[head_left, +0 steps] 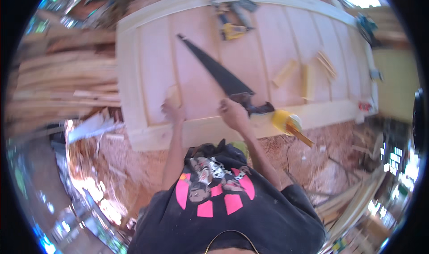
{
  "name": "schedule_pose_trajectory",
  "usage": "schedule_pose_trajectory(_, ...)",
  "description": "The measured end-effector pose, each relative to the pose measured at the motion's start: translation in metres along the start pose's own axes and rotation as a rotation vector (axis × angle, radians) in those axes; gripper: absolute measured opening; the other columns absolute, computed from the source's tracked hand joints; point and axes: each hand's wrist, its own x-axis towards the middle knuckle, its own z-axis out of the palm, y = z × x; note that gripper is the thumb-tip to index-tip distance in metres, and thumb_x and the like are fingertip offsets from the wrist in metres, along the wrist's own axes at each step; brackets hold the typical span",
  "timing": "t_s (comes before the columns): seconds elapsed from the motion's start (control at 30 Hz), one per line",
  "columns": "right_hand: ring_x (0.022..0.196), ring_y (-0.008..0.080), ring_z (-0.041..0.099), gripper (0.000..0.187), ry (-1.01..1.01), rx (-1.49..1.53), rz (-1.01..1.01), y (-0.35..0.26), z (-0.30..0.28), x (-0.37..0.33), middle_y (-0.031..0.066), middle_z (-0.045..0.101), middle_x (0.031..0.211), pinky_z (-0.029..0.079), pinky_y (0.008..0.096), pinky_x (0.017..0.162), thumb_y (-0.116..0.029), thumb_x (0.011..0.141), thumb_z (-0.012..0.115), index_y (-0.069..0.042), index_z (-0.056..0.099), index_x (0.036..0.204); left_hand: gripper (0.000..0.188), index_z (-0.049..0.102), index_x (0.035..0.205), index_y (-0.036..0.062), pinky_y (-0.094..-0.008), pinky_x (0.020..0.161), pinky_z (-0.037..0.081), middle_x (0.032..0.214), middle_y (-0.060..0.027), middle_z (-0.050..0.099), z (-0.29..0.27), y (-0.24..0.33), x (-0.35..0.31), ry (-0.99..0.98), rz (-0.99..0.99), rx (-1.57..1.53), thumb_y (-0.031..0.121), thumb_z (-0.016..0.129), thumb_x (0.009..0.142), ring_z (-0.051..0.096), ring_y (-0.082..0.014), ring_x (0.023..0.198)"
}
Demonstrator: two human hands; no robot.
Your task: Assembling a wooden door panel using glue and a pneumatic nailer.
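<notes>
A small pale block, seemingly wooden (173, 94), is at the lower left of a broad, pale, ribbed wooden panel (196, 71). The left hand (173, 112) appears to pinch it; the step in hand looks like handling it over that surface, and the next move calls for a steady hold, clear of the saw. The right hand (233, 113) is curled beside the dark handle of a long black handsaw (214, 68), blade toward eleven o'clock; whether it grips, I cannot tell. From that handle, pale offcuts (307, 82) lie at two o'clock, a yellow cylinder (280, 120) at four.
</notes>
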Motion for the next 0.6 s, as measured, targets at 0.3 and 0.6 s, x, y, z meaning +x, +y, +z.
schedule_pose_trajectory(0.3, 0.102, 0.0317, 0.074, 0.032, -0.108, -0.040, -0.074, -0.003, 0.011, 0.003, 0.0161, 0.076, 0.108, 0.057, 0.0421, 0.088, -0.025, 0.093, 0.069, -0.003, 0.068, 0.118, 0.067, 0.045, 0.138, 0.0164, -0.0586, 0.097, 0.045, 0.134, -0.0166, 0.044, -0.078, 0.026, -0.016, -0.144, -0.049, -0.066, 0.018, 0.079, 0.080, 0.046, -0.0419, 0.126)
schedule_pose_trajectory(0.6, 0.101, 0.0334, 0.073, 0.033, -0.099, -0.065, -0.079, 0.000, 0.015, 0.012, 0.0137, 0.076, 0.110, 0.056, 0.0448, 0.089, -0.028, 0.094, 0.067, -0.005, 0.067, 0.117, 0.067, 0.046, 0.137, 0.0167, -0.0586, 0.097, 0.044, 0.132, -0.0159, 0.044, -0.077, 0.022, -0.016, -0.150, 0.003, -0.081, 0.014, 0.077, 0.079, 0.045, -0.0405, 0.125)
